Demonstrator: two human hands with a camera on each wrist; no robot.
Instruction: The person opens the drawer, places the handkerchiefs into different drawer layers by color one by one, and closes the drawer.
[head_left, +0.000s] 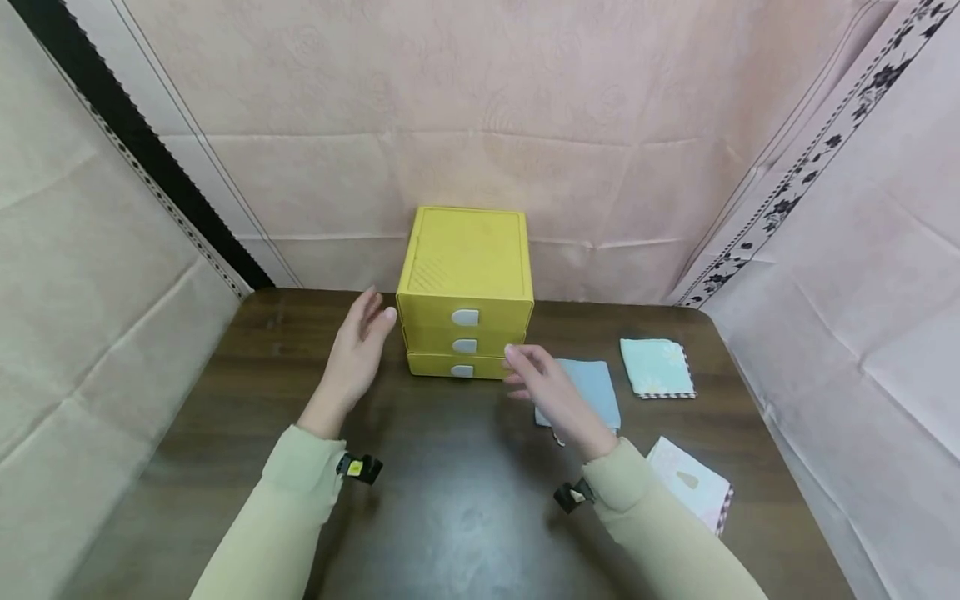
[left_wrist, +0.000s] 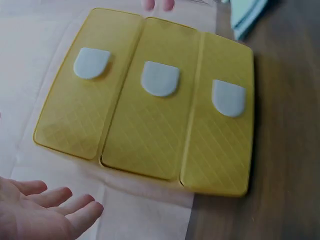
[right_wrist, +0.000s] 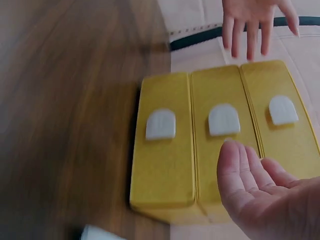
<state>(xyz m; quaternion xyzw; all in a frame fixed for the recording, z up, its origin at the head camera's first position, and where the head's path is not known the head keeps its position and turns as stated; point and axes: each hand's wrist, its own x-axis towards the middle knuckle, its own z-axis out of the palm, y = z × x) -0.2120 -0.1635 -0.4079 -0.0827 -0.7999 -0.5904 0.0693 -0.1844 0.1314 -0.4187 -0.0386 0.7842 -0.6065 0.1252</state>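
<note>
- Head view: A small yellow drawer unit [head_left: 465, 292] stands at the back of the dark wooden desk [head_left: 450, 508], all three drawers shut. The left hand [head_left: 354, 354] hovers just beside its left flank and the right hand [head_left: 543, 387] near its lower right corner; both have relaxed, spread fingers and grip nothing. A folded blue cloth [head_left: 592, 387] lies partly under the right hand, a pale green cloth [head_left: 656, 367] sits further right, and a white cloth [head_left: 693, 483] lies by the right sleeve.
- Left wrist view: The unit's three drawer fronts fill the frame, each with a pale grey tab, the middle drawer tab [left_wrist: 160, 78] plain to see. The left palm shows at the lower left, fingers [left_wrist: 75, 210] straight and clear of the unit.
- Right wrist view: The right palm shows at the lower right, its fingers [right_wrist: 235, 165] loose and close to the drawer fronts, though contact cannot be told. The left hand appears beyond the unit.
- Judgement: this looks like an approach with both hands framing the unit; any next move would call for steadying its body and hooking a tab.
</note>
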